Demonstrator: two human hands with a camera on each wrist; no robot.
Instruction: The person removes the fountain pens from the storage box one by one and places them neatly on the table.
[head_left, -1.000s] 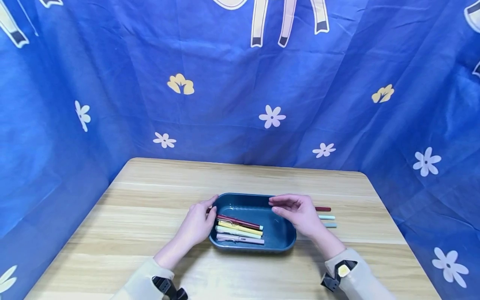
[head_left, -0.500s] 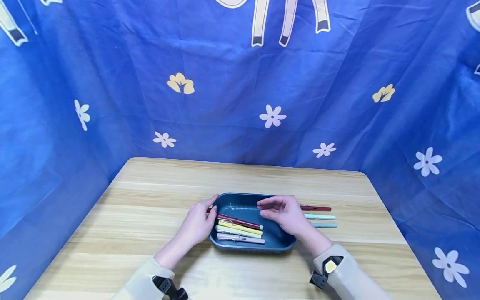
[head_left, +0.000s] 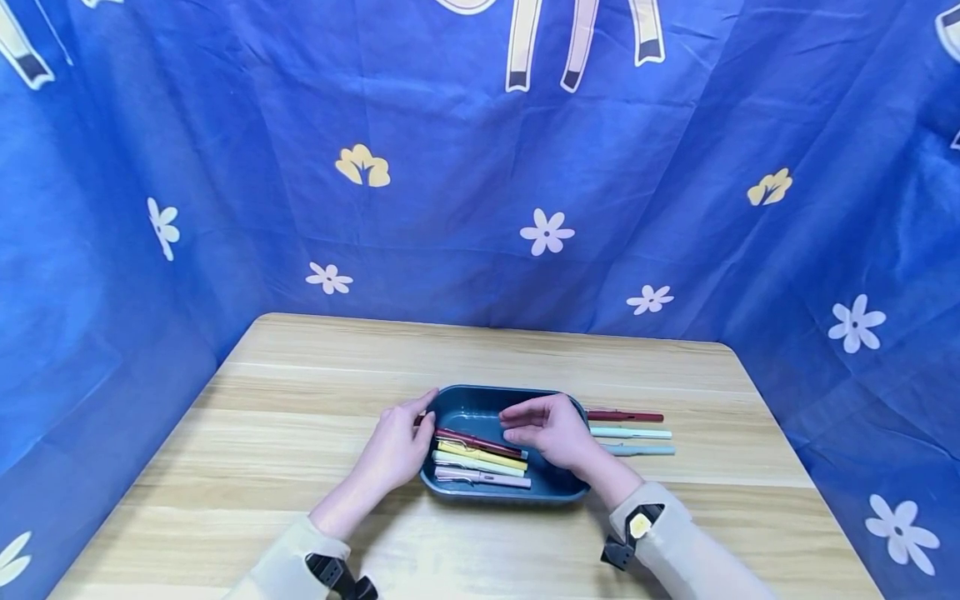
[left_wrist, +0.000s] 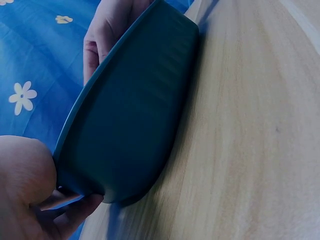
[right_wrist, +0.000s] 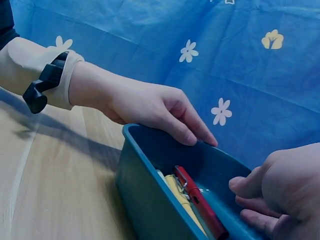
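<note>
A dark teal tray (head_left: 480,498) with rounded corners stands on the table. Side by side in its left part lie several capped pens: a dark red pen (head_left: 480,442), a yellow pen (head_left: 483,454), a pale green pen (head_left: 480,463) and a pale lilac pen (head_left: 483,478). My left hand (head_left: 397,437) grips the tray's left end, thumb over the rim and other fingers along the outside, as the right wrist view (right_wrist: 150,107) also shows. Above the tray's right half is my right hand (head_left: 551,429), fingers loosely bent, thumb apart from the forefinger, holding nothing.
Right of the tray, three more pens lie in a column on the wooden table (head_left: 300,400): a dark red pen (head_left: 626,416), a mint pen (head_left: 633,432) and a grey-blue pen (head_left: 641,450). A blue patterned curtain (head_left: 450,167) surrounds the table.
My right hand has moved left from the tray's right end to over its inside, uncovering more of the three pens on the table. The left hand has stayed on the tray.
</note>
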